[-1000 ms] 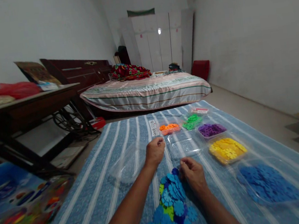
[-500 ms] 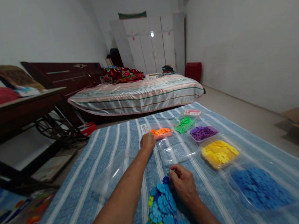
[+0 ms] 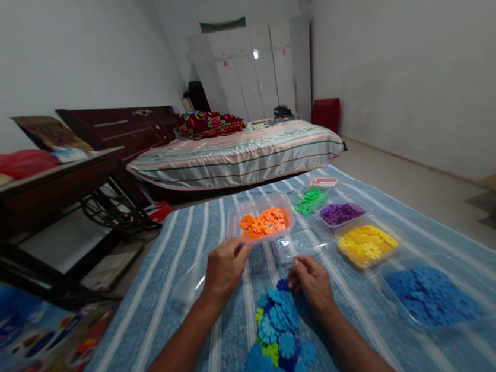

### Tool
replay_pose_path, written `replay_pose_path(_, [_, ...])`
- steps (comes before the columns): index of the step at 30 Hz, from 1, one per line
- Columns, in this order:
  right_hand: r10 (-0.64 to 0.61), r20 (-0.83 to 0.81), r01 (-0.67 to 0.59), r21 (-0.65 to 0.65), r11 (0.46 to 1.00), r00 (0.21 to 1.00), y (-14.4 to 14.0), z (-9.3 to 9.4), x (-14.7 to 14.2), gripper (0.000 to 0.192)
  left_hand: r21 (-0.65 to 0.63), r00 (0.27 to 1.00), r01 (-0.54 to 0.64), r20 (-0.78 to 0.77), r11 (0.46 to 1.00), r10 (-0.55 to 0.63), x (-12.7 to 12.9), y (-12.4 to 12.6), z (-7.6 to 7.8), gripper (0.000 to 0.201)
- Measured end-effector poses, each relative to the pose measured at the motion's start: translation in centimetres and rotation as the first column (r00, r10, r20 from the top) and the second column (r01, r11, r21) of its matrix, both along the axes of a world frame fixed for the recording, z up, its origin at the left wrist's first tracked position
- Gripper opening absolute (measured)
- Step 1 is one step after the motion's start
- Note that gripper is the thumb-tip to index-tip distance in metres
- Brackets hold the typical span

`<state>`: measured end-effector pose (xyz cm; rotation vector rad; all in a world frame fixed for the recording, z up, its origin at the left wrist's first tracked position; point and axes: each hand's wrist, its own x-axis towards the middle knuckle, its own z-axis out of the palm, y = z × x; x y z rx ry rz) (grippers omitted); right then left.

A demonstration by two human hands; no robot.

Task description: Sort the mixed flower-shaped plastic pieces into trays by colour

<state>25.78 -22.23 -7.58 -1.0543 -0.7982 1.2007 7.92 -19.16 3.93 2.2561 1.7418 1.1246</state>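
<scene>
The left hand (image 3: 225, 267) is gripping the near edge of a clear tray of orange pieces (image 3: 265, 222), fingers closed on its rim and lifting it slightly off the blue striped cloth (image 3: 164, 315). The right hand (image 3: 311, 281) is resting just beside it, fingers curled and pinching at the far end of a heap of unsorted pieces (image 3: 274, 341), mostly blue with a few green and dark ones; whether a single piece is actually held between the fingertips cannot be told. The heap is lying directly between the two forearms, near the viewer. Just beyond the right hand an empty clear tray (image 3: 297, 245) is sitting on the cloth, and another clear lid or tray (image 3: 191, 282) is lying beyond the left wrist. Outward to the right of the right hand, filled trays are standing in a row: blue pieces (image 3: 431, 302) nearest, then yellow pieces (image 3: 366, 243), purple pieces (image 3: 341, 213) and green pieces (image 3: 310, 201) farthest. Judging by this layout, sorting by colour is well advanced: five colours are already separated, while the mixed heap between the arms is remaining to be distributed. Farther off, beyond the cloth, a bed (image 3: 235, 154) with striped covers is standing against white wardrobes (image 3: 257, 68), and a dark desk (image 3: 37, 189) is standing well to the left of the left hand.
</scene>
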Motion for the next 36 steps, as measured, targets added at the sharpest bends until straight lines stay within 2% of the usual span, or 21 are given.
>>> replay_pose_path(3, [0.044,-0.201,-0.043,0.006,0.999,0.979,-0.2,0.5,0.6,0.052,0.034,0.994,0.095,0.044,0.995,-0.097,0.1,-4.6,-1.8,0.020])
replay_pose_path(7, [0.188,-0.292,-0.174,0.073,0.982,0.938,-0.4,0.4,1.1,0.062,0.218,0.982,0.153,-0.146,0.964,-0.123,0.3,-8.3,-4.4,0.020])
replay_pose_path(11, [0.317,-0.381,-0.280,0.152,0.948,0.868,-0.5,-0.3,1.5,0.063,0.409,0.958,0.113,-0.287,0.905,0.010,0.0,-9.3,-6.4,0.022])
replay_pose_path(13, [0.365,-0.403,-0.318,0.181,0.931,0.839,-0.5,-0.4,1.7,0.063,0.437,0.950,0.078,-0.306,0.896,0.067,-0.3,-9.3,-7.0,0.023])
replay_pose_path(16, [0.375,-0.336,-0.339,0.161,0.927,0.864,-0.8,-0.1,2.1,0.059,0.421,0.952,0.046,-0.292,0.906,0.087,-0.6,-9.3,-7.7,0.024])
replay_pose_path(19, [0.355,-0.272,-0.334,0.121,0.935,0.894,-1.2,0.7,2.1,0.059,0.356,0.969,0.061,-0.243,0.933,0.030,-0.7,-9.6,-8.1,0.027])
replay_pose_path(22, [0.372,-0.275,-0.335,0.171,0.926,0.887,-1.3,1.1,2.0,0.060,0.281,0.984,0.085,-0.172,0.956,-0.037,-0.6,-10.1,-8.3,0.026])
replay_pose_path(25, [0.364,-0.273,-0.313,0.213,0.926,0.890,-1.3,0.9,2.0,0.059,0.220,0.995,0.069,-0.079,0.973,-0.053,-0.6,-10.6,-8.2,0.019])
replay_pose_path(32, [0.382,-0.258,-0.341,0.189,0.921,0.887,-1.6,0.8,1.8,0.058,0.121,0.994,0.085,0.054,0.989,-0.093,-0.9,-11.8,-6.8,0.018])
replay_pose_path(36, [0.324,-0.208,-0.290,0.177,0.940,0.923,-1.7,1.2,1.6,0.054,0.087,0.995,0.070,0.067,0.994,-0.076,-1.4,-12.5,-6.2,0.023])
